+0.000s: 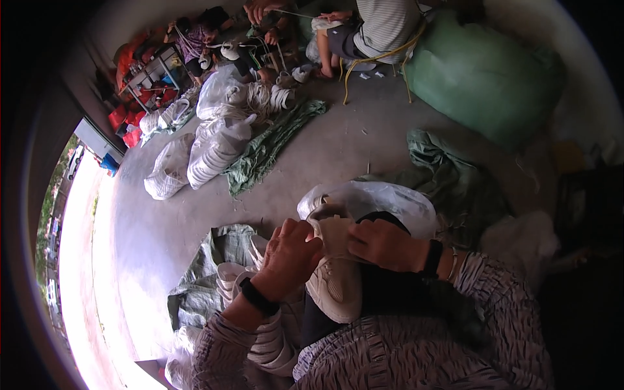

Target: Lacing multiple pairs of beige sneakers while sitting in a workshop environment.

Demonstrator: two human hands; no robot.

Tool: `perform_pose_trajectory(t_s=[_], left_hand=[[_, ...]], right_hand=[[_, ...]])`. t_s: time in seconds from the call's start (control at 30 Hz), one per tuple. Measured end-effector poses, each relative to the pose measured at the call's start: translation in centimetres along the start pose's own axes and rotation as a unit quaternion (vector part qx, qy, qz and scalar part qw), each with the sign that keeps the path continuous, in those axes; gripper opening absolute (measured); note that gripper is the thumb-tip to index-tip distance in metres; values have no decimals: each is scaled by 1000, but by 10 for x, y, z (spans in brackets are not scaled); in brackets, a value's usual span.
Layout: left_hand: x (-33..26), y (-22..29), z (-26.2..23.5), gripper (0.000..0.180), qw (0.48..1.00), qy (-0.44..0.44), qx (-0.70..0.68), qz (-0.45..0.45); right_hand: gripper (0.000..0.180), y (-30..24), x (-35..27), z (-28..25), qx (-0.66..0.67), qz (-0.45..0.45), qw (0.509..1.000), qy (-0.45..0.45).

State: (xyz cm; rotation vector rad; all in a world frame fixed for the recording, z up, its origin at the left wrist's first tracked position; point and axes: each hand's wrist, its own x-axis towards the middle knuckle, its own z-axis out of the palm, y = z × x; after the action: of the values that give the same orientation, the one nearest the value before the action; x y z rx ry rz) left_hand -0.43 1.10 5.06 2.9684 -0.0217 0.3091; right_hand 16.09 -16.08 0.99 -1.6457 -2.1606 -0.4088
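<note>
A cream sneaker (335, 286) rests over my dark-clad lap, its toe pointing toward me. At the left of its upper, my left hand (289, 250) is closed, with thumb and fingers bent in at the edge. My right hand (387, 242) pinches the opposite side near the tongue. Between the hands the pale tongue (335, 235) stands up. The fingertips are partly hidden, so any lace in them cannot be made out. A clear plastic bag (396, 198) lies just beyond the shoe.
Left of my lap, pale shoe parts (273, 344) are stacked by a green woven sack (211, 260). Farther off are bagged stacks of shoe parts (218, 153) and a crumpled green sack (279, 146). A big green bundle (481, 78) stands back right; several people sit beyond.
</note>
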Motion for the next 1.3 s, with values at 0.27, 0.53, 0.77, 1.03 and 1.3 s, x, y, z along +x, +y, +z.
perform_pose_trajectory(t_s=[0.27, 0.53, 0.77, 1.03, 1.3], left_hand=[[34, -6, -20, 22, 953, -219, 141, 154], [39, -4, -12, 17, 968, -222, 40, 106], [23, -19, 17, 14, 812, -58, -530, -240], [11, -7, 31, 12, 768, 77, -581, -257], [17, 4, 32, 16, 704, 136, -648, -255]], right_hand=[[9, 6, 7, 10, 124, 58, 976, -170], [30, -6, 27, 33, 198, 175, 964, -11], [15, -1, 18, 33, 418, 348, 835, 89], [16, -39, 48, 44, 654, 358, 636, 199], [10, -44, 53, -2, 661, 322, 650, 194]])
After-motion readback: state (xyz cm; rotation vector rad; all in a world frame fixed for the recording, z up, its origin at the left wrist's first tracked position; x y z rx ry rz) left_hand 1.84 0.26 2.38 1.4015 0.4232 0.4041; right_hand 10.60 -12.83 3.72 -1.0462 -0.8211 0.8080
